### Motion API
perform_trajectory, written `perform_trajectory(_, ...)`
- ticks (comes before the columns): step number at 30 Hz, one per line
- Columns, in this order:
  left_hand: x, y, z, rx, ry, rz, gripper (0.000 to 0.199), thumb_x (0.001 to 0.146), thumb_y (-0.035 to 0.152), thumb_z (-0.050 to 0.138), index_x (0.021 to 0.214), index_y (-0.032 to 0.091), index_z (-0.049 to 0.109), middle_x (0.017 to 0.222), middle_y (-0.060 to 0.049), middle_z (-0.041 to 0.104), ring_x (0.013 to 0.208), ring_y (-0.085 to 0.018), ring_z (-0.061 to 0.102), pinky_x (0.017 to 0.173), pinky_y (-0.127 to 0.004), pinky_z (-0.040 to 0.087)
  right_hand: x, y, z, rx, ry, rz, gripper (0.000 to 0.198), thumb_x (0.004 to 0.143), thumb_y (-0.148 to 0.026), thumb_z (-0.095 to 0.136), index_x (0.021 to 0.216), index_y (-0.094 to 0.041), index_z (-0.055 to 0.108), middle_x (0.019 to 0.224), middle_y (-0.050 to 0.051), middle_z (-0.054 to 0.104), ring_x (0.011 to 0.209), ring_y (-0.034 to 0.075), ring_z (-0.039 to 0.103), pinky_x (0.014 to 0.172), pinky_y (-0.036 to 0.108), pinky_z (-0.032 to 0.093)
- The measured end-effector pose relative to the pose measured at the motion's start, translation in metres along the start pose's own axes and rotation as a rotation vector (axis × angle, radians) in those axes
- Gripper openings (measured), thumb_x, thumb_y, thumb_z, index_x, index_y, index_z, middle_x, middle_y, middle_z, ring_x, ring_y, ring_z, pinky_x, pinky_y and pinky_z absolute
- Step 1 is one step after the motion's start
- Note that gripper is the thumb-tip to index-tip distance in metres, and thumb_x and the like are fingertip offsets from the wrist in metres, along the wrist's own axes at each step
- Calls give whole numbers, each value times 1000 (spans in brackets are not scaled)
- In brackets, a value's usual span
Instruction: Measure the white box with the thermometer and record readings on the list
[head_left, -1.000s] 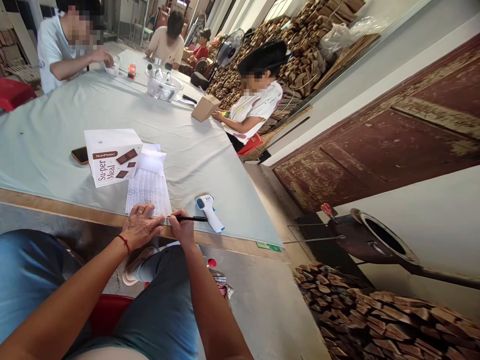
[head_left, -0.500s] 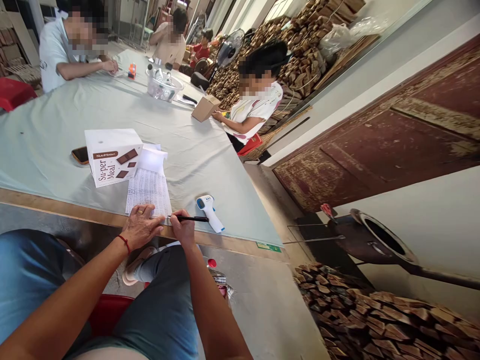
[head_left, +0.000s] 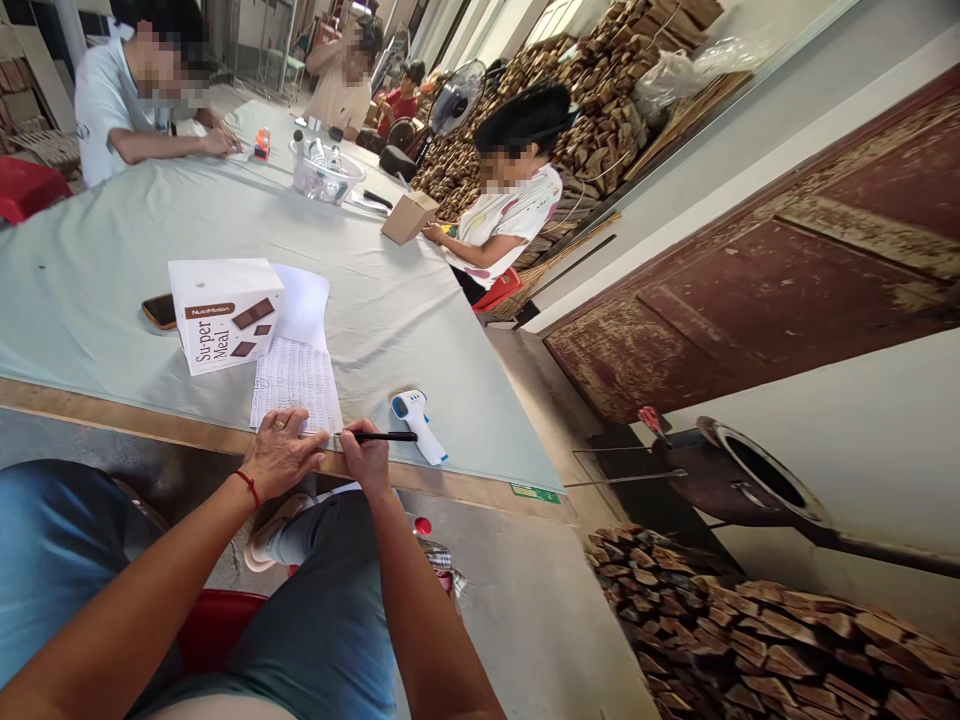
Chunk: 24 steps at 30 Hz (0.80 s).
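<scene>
At the table's near edge, my right hand (head_left: pixel 366 458) is closed around a black pen (head_left: pixel 386 436), its tip at the lower right corner of a sheet covered in writing (head_left: pixel 296 385). My left hand (head_left: pixel 283 455) lies flat across the bottom of this sheet, fingers stretched out. The paper's upper part (head_left: pixel 304 300) is blank and lies partly behind a white "Su-per Meal" box (head_left: pixel 225 315). A white and blue infrared thermometer (head_left: pixel 418 425) rests on the cloth to the right of the pen. Behind the box, a phone (head_left: pixel 159 311) is partly hidden.
A pale cloth covers the table (head_left: pixel 420 320). Farther off are a clear plastic basket of bottles (head_left: pixel 326 175), a cardboard box (head_left: pixel 409 217) and an orange item (head_left: pixel 262 143). Several people sit around the table. Stacked firewood (head_left: pixel 780 630) lies at the lower right.
The raised, curled upper part of the paper now lies flatter. My hands and the pen stay in nearly the same place. A co-worker at the far left has shifted their hands slightly.
</scene>
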<state>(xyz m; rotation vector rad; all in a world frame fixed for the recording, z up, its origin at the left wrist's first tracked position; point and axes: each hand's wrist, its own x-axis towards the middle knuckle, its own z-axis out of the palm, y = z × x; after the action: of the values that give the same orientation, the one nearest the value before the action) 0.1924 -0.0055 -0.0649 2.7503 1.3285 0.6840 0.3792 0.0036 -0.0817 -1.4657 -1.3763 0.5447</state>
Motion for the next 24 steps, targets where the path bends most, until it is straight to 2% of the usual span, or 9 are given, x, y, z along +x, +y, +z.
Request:
perform_trajectory(18,0,-1,3,-28,48,10,26,95,37,60,118,30,68,129,-12,56,121,-31,49,102,-50,37,-1,4,1,-13,48,15,18,69,-40,51,62,-24,53,60,0,58,62,19,52,63,32,47)
perform_trajectory(24,-5,-4,6,-58,98,7,21,97,28,53,108,17,68,121,-13,63,113,-28,55,103,-46,42,-1,2,0,-16,32,12,19,70,-40,50,62,-24,51,59,-1,56,62,18,51,62,31,46)
